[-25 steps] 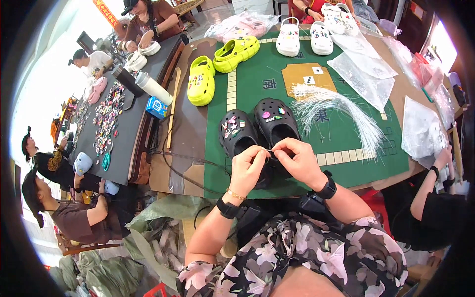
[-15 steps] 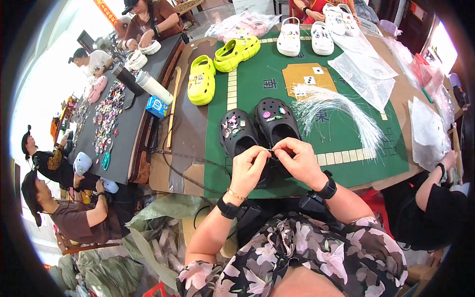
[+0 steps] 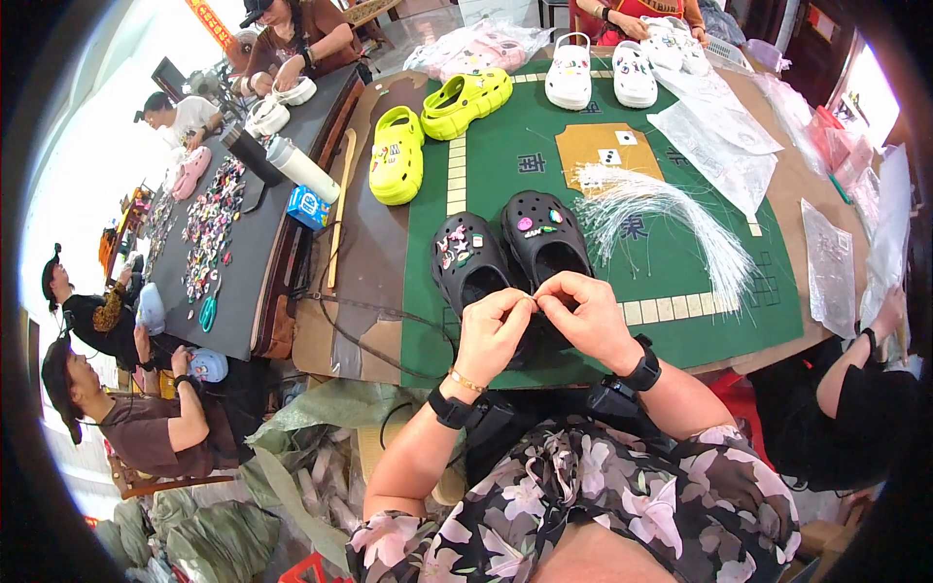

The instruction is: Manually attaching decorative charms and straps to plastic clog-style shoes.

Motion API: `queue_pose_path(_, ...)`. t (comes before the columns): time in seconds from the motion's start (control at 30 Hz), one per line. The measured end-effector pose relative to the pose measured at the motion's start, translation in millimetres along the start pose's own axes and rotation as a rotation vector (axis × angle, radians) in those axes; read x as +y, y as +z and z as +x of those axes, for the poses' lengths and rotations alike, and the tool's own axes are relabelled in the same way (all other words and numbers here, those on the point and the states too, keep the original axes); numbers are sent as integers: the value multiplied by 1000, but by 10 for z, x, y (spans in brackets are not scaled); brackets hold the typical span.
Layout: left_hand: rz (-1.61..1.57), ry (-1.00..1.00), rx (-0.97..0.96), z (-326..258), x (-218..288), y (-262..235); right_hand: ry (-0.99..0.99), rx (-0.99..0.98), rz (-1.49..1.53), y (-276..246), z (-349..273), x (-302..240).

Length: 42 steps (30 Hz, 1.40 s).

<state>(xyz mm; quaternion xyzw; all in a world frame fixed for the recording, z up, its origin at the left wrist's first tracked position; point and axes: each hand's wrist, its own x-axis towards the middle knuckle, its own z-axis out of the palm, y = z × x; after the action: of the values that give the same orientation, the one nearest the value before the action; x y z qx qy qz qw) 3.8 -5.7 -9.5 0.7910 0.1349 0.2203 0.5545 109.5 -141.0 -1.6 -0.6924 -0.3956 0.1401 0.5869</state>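
A pair of black clogs stands side by side in front of me on the green mat: the left clog [image 3: 469, 255] and the right clog [image 3: 546, 231], both dotted with small colourful charms. Over their heel ends, my left hand [image 3: 496, 328] and my right hand [image 3: 580, 313] meet fingertip to fingertip. Each is closed in a pinch; whatever lies between the fingers is too small to make out. To the right of the clogs spreads a bundle of thin white plastic strands [image 3: 671, 228].
Lime-green clogs [image 3: 397, 160] sit beyond at left, white clogs [image 3: 569, 78] at the far edge. Clear plastic bags [image 3: 709, 146] lie along the right. A side table [image 3: 255, 309] at left holds loose charms, a tumbler [image 3: 303, 171] and scissors [image 3: 208, 315]. Several co-workers sit around.
My fingertips have drawn closer together, hiding the thin bit that showed between them. At right, a co-worker's hand has lifted a plastic bag. At left, a co-worker has shifted a light-blue clog.
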Motion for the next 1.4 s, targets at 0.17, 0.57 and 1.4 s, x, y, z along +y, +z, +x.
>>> queue_pose_path(0.17,-27,-25,-35,15,47,-4,-12,11,-9,-6,-7,-33)
queue_pose_path(0.57,-15,-81,-194,1,36,8,-8,46,28,10,-29,-24)
queue_pose_path(1.4,75,-87,266,226,-342,-672,-172,-276,-662,-216,-63,-135)
